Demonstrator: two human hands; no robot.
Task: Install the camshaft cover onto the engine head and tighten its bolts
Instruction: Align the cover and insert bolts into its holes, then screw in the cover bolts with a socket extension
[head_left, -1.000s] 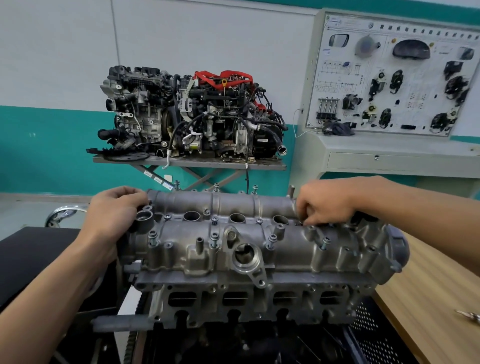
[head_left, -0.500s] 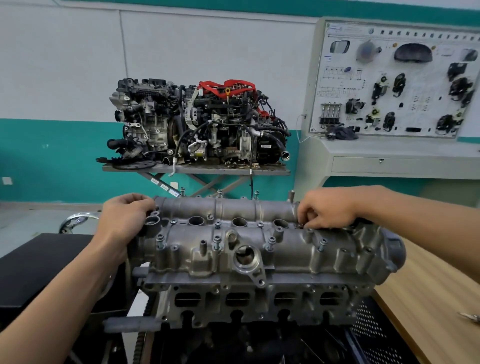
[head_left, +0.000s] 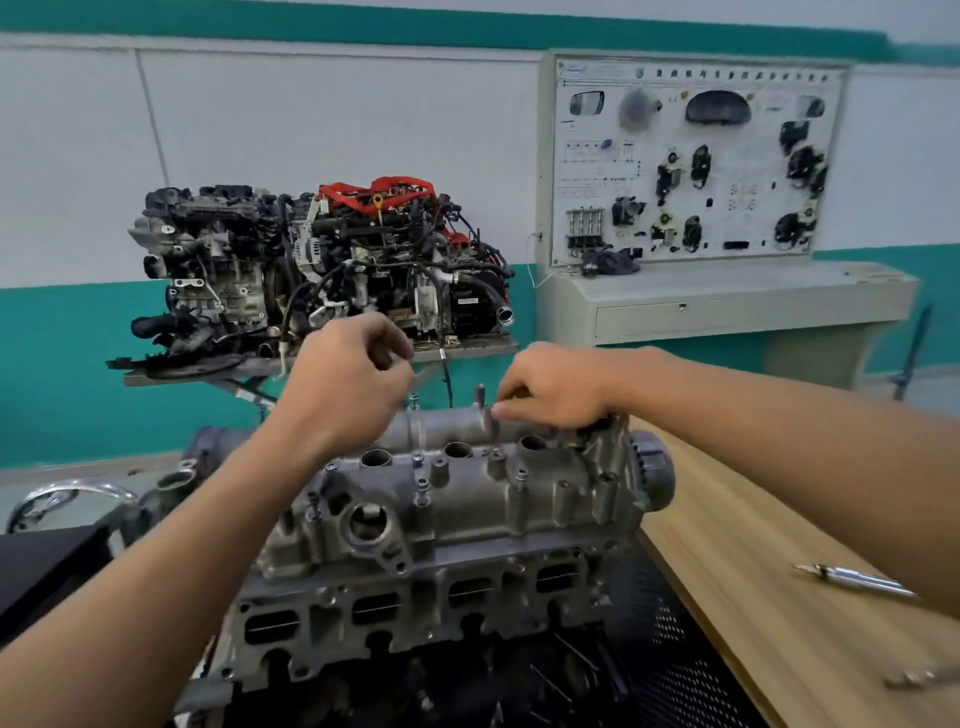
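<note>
The grey cast camshaft cover (head_left: 467, 499) sits on the engine head (head_left: 415, 608) in the middle of the view, with several bolts standing in its bosses. My left hand (head_left: 343, 389) hovers over the cover's back edge. Its fingers are curled just above an upright bolt (head_left: 413, 399), and I see nothing held in them. My right hand (head_left: 556, 387) reaches over the right part of the cover, and its fingertips pinch a raised bolt (head_left: 491, 423) near the third plug hole. The cover's left end is hidden behind my left forearm.
A wooden bench (head_left: 779, 613) runs along the right, with a metal tool (head_left: 852, 579) and a second one (head_left: 919, 675) lying on it. A display engine (head_left: 322, 260) stands on a stand behind. A training panel (head_left: 691, 166) is at the back right, a black surface (head_left: 41, 566) at the left.
My left hand left the cover's left end and moved right to the back middle. My right hand shifted slightly left onto a bolt. The view swung and moved closer.
</note>
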